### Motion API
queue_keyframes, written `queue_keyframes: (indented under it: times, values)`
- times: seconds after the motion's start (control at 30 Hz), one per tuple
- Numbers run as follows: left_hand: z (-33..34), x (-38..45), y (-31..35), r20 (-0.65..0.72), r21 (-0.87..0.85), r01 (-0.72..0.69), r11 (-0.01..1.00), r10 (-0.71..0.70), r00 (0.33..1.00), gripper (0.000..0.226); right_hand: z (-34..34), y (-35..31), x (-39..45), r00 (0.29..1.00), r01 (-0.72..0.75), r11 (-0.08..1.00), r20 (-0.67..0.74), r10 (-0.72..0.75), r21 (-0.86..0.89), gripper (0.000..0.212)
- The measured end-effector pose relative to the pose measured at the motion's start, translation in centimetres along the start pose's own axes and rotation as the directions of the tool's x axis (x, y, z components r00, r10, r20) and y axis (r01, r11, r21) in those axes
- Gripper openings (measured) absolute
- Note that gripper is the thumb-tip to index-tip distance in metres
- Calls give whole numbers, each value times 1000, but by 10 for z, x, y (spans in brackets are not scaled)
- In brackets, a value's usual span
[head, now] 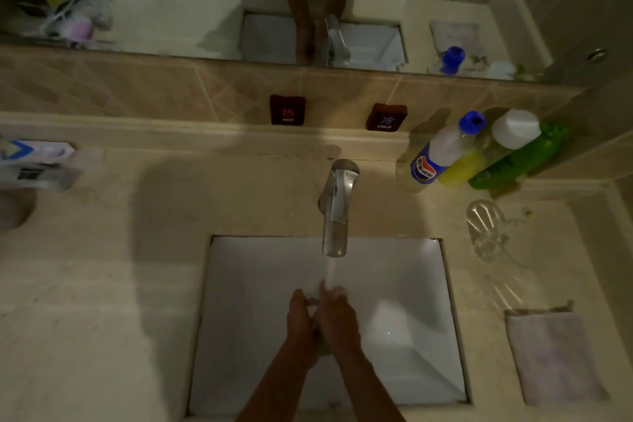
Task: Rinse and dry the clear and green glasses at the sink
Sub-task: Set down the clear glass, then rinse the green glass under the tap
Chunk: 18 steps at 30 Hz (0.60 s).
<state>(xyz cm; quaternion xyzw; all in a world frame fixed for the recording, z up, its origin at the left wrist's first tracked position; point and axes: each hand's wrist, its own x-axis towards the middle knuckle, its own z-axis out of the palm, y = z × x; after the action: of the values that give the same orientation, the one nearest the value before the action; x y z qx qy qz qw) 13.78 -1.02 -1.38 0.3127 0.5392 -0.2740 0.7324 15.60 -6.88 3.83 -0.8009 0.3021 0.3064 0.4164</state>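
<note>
Rinsing is the step in hand: both hands, left (301, 319) and right (337, 317), cup something under the faucet (335, 209) stream mid-sink (411, 284); whether their grip clasps the green glass I cannot tell. The clear glass (486, 229) lies on the table near the sink's far right corner, cloth (551, 356) along the right edge. Next, probably, comes drying; that side offers room.
</note>
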Motion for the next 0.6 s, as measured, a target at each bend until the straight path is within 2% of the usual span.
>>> queue_keyframes:
  times: [0.07,0.17,0.23,0.27,0.33,0.37,0.43,0.5,0.53,0.6]
  values:
    - [0,2,0,-49,7,-1,1000,1,999,80,-4,-9,15,996,-58,998,63,59,-23,38]
    - [-1,4,4,-67,-18,-50,999,49,997,86,-6,-11,23,983,-31,1000,179,31,-5,47]
    - [2,8,8,-89,8,-68,998,69,994,83,-7,-6,14,980,-31,998,198,18,60,66]
    - [4,5,10,-122,32,-93,995,96,988,78,-7,-3,8,981,-27,996,191,11,82,64]
    - [7,3,11,-123,21,-124,992,126,984,63,-2,5,-3,993,-7,995,119,-4,96,31]
    - [6,7,10,-135,30,-123,992,126,983,63,2,10,-6,996,38,993,71,-46,111,23]
    - [2,13,5,-165,43,-154,987,159,974,73,9,15,-17,997,75,980,12,-78,183,29]
    - [-6,27,-4,-152,7,-162,987,161,975,86,8,16,-22,995,93,990,-31,-91,102,31]
    - [-11,39,-10,-132,5,-138,990,137,982,91,6,13,-21,995,97,994,-24,-96,44,28]
    - [-15,46,-12,-87,-8,-100,995,99,991,94,-1,4,-8,998,38,998,44,-41,49,26]
